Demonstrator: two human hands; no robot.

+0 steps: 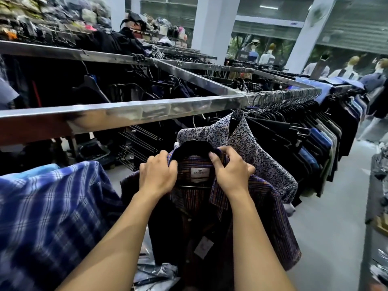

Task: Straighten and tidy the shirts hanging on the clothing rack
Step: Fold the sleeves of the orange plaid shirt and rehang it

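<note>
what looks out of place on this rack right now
The dark striped shirt looks off the rail, its collar gripped by the left hand and right hand. The leaf-print shirt behind it hangs skewed out of the tight row.

Location type: retail clothing shop. Indicators follow.

Long polished square-section steel rails form a rack grid across the floor. A dense row of dark shirts on black plastic hangers fills the right-hand rail. The dark purple-and-orange striped shirt at the front carries a white woven brand label inside the collar and a pale paper swing tag on the front. Bagged and folded stock is stacked on the upper shelf at left. Dressed mannequins stand in the background beside white square pillars
</note>
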